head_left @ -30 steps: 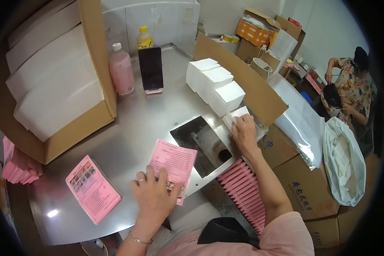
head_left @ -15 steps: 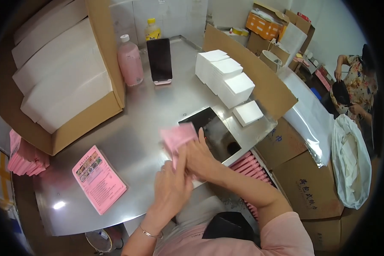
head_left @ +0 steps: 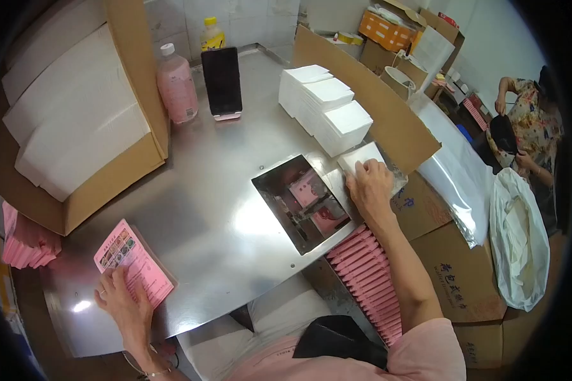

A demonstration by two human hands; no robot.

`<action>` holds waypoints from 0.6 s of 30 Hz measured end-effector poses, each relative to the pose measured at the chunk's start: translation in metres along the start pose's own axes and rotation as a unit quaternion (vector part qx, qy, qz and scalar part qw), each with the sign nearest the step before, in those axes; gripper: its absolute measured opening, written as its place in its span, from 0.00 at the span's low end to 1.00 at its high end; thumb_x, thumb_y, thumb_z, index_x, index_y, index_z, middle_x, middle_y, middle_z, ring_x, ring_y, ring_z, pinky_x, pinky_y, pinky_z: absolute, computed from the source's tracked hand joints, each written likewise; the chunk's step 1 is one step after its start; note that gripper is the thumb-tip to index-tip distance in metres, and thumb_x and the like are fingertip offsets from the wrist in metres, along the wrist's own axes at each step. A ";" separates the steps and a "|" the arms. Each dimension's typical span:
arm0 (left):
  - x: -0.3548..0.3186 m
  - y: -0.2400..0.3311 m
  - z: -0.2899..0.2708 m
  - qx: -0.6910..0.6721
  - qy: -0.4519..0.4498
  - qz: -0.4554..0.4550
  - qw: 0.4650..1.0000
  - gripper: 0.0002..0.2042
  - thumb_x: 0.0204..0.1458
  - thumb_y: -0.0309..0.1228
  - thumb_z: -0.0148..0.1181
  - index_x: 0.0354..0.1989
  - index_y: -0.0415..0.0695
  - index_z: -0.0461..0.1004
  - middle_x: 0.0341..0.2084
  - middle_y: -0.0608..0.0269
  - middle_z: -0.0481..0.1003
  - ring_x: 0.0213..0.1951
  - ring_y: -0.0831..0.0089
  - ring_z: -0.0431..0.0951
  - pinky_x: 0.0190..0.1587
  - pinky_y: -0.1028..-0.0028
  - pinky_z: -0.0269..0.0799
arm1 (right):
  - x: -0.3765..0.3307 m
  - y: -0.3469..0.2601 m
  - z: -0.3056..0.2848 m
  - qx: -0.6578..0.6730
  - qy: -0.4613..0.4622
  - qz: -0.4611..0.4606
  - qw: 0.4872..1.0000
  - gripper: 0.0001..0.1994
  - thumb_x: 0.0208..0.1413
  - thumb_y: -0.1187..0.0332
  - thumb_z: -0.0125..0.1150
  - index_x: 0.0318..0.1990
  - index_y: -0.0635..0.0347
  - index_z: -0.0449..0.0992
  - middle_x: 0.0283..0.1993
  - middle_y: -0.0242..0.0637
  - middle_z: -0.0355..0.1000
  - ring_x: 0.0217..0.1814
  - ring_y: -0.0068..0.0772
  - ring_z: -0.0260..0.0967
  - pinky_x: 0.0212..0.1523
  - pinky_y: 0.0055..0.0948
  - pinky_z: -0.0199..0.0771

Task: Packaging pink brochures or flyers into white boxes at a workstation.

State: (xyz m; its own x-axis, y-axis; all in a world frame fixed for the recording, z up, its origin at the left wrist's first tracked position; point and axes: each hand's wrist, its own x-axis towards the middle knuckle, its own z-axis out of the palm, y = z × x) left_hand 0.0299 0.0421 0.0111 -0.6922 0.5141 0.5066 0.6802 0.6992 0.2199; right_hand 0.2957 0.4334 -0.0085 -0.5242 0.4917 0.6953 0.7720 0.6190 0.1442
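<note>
So the left hand is lying flat, fingers spread, on a stack of pink printed leaflets near the front-left corner of the shiny steel surface. It's pressing down on them, not pinching one yet. The right hand is out over a small white flat packet at the right edge, fingers loosely curled on top of it; I can't tell if it's properly gripped or just touched.

Between the hands there's a rectangular hole in the surface, with a pink folded pack showing down inside it. A row of white packet stacks sits just behind the right hand, and a line of pink finished packs runs below the surface's edge.

If I were doing this step, I'd slide only the top leaflet off with the fingertips, keeping the palm light so the rest don't fan out. On the other side, take one packet by its edge, since they look thin and could easily come up doubled.

Also around: a big cardboard box of white sheets, a pink plastic bottle and a black phone propped upright at the back.
</note>
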 end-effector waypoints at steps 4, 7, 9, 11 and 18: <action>0.002 -0.020 0.006 0.038 -0.075 0.076 0.994 0.06 0.57 0.25 0.51 0.42 0.41 0.70 0.35 0.52 0.71 0.46 0.52 0.71 0.58 0.53 0.61 | -0.004 0.014 0.022 0.068 -0.031 0.021 0.997 0.07 0.55 0.68 0.62 0.31 0.62 0.78 0.33 0.42 0.66 0.40 0.44 0.66 0.42 0.44 0.65; 0.015 0.032 -0.004 -0.250 -0.107 -0.029 0.962 0.05 0.61 0.26 0.50 0.42 0.40 0.70 0.34 0.51 0.71 0.42 0.51 0.72 0.49 0.59 0.68 | 0.003 0.015 0.019 0.151 -0.011 0.029 0.988 0.07 0.57 0.69 0.60 0.31 0.64 0.77 0.34 0.43 0.66 0.40 0.46 0.64 0.39 0.43 0.65; 0.001 0.076 0.029 -0.282 -0.107 0.045 0.952 0.08 0.57 0.25 0.56 0.44 0.39 0.72 0.36 0.49 0.73 0.39 0.49 0.73 0.43 0.59 0.69 | 0.004 0.016 0.018 0.162 -0.025 0.034 0.986 0.07 0.57 0.69 0.60 0.31 0.64 0.77 0.34 0.43 0.66 0.40 0.46 0.64 0.40 0.43 0.66; -0.005 0.119 0.048 -0.226 -0.137 0.207 0.942 0.08 0.53 0.27 0.63 0.38 0.40 0.72 0.32 0.52 0.70 0.37 0.55 0.70 0.41 0.61 0.63 | 0.004 0.020 0.019 0.169 -0.041 0.039 0.984 0.07 0.56 0.69 0.60 0.31 0.65 0.77 0.34 0.43 0.66 0.41 0.45 0.64 0.40 0.43 0.66; -0.007 0.125 0.053 -0.218 -0.102 0.210 0.948 0.09 0.50 0.28 0.66 0.31 0.41 0.70 0.30 0.55 0.68 0.37 0.55 0.66 0.37 0.60 0.60 | 0.006 0.023 0.009 0.171 -0.028 0.009 0.985 0.09 0.52 0.75 0.59 0.41 0.66 0.79 0.33 0.48 0.66 0.41 0.49 0.66 0.43 0.42 0.68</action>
State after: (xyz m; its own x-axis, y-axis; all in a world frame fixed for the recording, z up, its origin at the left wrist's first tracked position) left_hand 0.1074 0.1524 -0.0089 -0.3412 0.8176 0.4638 0.9102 0.1641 0.3803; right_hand 0.3072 0.4564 -0.0069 -0.5378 0.5312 0.6547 0.6195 0.7757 -0.1205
